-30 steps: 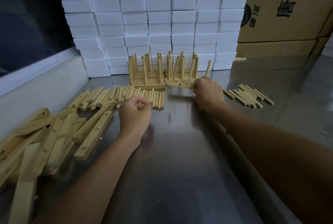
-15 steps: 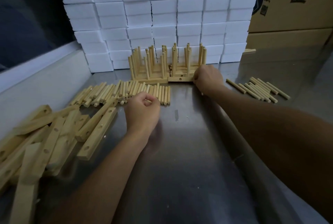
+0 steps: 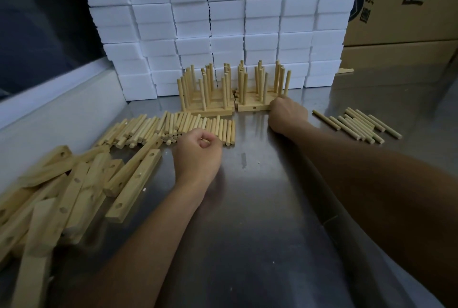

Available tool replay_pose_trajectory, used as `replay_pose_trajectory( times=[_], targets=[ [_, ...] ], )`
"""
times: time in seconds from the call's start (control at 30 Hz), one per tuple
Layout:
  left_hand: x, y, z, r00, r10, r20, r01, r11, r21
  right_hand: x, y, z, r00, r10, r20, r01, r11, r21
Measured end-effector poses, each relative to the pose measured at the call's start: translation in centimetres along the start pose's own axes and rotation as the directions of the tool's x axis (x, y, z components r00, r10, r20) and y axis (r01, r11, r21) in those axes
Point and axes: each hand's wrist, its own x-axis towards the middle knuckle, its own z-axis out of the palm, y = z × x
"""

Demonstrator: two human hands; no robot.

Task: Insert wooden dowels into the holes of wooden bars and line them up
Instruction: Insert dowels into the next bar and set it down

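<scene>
Dowels [image 3: 198, 127] lie in a row just beyond the left hand [image 3: 197, 154], long axes pointing away; its fingers are curled, content unclear. Right hand [image 3: 287, 115] grips the front bar [image 3: 252, 107].

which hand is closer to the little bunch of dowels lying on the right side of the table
Right. The right hand is at the finished bars, just left of the small dowel bunch. The left hand sits farther left, by the big dowel row.
</scene>
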Motion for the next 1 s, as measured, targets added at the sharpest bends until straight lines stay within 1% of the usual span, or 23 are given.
replay_pose_trajectory(
  times=[0.13, 0.33, 0.43, 0.53, 0.6, 0.63, 0.7, 0.73, 0.77, 0.83, 0.9, 1.0],
  targets=[
    [-0.1, 0.0, -0.1, 1.000, 0.004, 0.012, -0.005, 1.000, 0.004, -0.2, 0.2, -0.1, 0.998, -0.049, 0.046, 0.050, 0.998, -0.033],
    [-0.2, 0.2, -0.1, 1.000, -0.001, 0.012, 0.001, 1.000, 0.005, -1.9, -0.2, -0.1, 0.999, -0.035, -0.020, 0.036, 0.998, 0.043],
    [-0.3, 0.3, -0.1, 1.000, -0.004, 0.020, 0.004, 1.000, 0.001, -3.4, -0.8, -0.3, 0.998, -0.054, -0.030, 0.056, 0.997, 0.045],
    [-0.4, 0.4, -0.2, 1.000, 0.000, 0.026, 0.000, 1.000, 0.001, -5.4, -1.3, -0.1, 0.996, -0.083, -0.019, 0.085, 0.992, 0.097],
    [-0.5, 0.3, -0.3, 0.999, 0.010, 0.035, -0.010, 1.000, 0.002, -6.3, -1.5, -0.5, 0.995, -0.085, 0.055, 0.076, 0.987, 0.142],
    [-0.5, 0.3, -0.3, 0.999, 0.014, 0.040, -0.014, 1.000, 0.004, -6.6, -1.5, -0.9, 0.988, -0.086, 0.127, 0.065, 0.985, 0.161],
    [-0.5, 0.2, -0.4, 0.999, 0.021, 0.041, -0.021, 1.000, 0.007, -7.5, -1.4, -1.7, 0.954, -0.123, 0.274, 0.065, 0.975, 0.210],
    [-0.5, 0.1, -0.5, 0.999, 0.024, 0.036, -0.025, 1.000, 0.012, -8.2, -1.3, -1.9, 0.939, -0.152, 0.307, 0.081, 0.969, 0.233],
    [-0.4, 0.0, -0.5, 0.999, 0.030, 0.032, -0.030, 0.999, 0.021, -9.0, -1.0, -1.9, 0.939, -0.179, 0.295, 0.107, 0.963, 0.247],
    [-0.4, 0.0, -0.6, 0.998, 0.056, 0.034, -0.058, 0.996, 0.069, -10.5, -0.5, -1.9, 0.961, -0.198, 0.191, 0.150, 0.959, 0.242],
    [-0.3, 0.4, -0.6, 0.994, 0.104, 0.036, -0.108, 0.984, 0.138, -11.2, -0.2, -2.0, 0.977, -0.177, 0.122, 0.137, 0.951, 0.277],
    [0.4, 1.2, -1.3, 0.982, 0.187, -0.007, -0.177, 0.940, 0.291, -11.5, -0.2, -2.3, 0.985, -0.138, 0.104, 0.093, 0.931, 0.353]
  ],
)
